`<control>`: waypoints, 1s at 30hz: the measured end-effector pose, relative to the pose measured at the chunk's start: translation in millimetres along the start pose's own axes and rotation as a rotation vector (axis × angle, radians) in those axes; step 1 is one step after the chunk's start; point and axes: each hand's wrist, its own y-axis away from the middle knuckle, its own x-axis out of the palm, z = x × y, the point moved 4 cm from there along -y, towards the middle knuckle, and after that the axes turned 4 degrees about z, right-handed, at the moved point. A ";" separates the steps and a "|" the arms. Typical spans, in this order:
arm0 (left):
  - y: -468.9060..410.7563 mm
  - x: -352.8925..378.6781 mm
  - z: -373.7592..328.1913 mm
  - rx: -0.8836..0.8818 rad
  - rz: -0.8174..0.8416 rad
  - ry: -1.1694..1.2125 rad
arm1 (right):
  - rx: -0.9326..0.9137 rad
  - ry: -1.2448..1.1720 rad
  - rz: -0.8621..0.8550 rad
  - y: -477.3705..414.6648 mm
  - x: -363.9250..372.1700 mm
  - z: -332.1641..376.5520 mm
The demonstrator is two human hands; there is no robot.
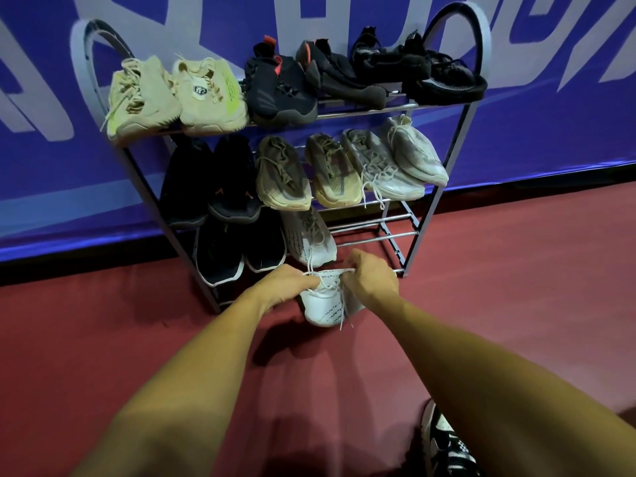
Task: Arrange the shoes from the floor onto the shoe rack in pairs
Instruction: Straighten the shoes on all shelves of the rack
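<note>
Where the shoe (323, 308) is: held in both hands off the floor (516, 270), just in front of the rack's bottom shelf, tilted with its rounded end down toward the person.
left hand (292, 287): fingers curled round the shoe's upper on its left side.
right hand (373, 280): curled on the right side, with a lace (332, 271) drawn taut between the two hands; which part it pinches I cannot tell.
handling: probably light, with a soft white upper that gives under the fingers and a stiffer sole. Loose lace ends dangle below and could catch. The collar or the sole's sides look a surer hold than the lace.
mate (309, 239): a matching pale shoe on the bottom shelf, just right of a black pair (241, 251).
rack (375, 232): bare rails right of the mate, the likely slot.
in the way: the front rail and the mate's lace hanging over it.
other shelves: both appear full, with black, tan and pale grey pairs in the middle, and a beige pair (175, 94) and darker shoes on top.
around: blue banner (51, 160) behind.
</note>
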 end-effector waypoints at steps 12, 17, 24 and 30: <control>0.9 7.2 7.7 -0.036 0.257 0.388 | 0.600 -0.856 0.258 5.8 21.6 -30.9; 8.1 12.2 7.4 -0.075 0.278 0.252 | 0.532 -0.905 0.396 6.0 25.1 -32.6; -1.2 6.1 -7.1 -0.014 0.058 0.198 | 0.495 -0.964 0.337 5.9 23.8 -39.7; -16.5 15.7 -2.0 0.095 0.064 0.139 | 0.186 -0.781 0.174 7.9 -2.6 -35.5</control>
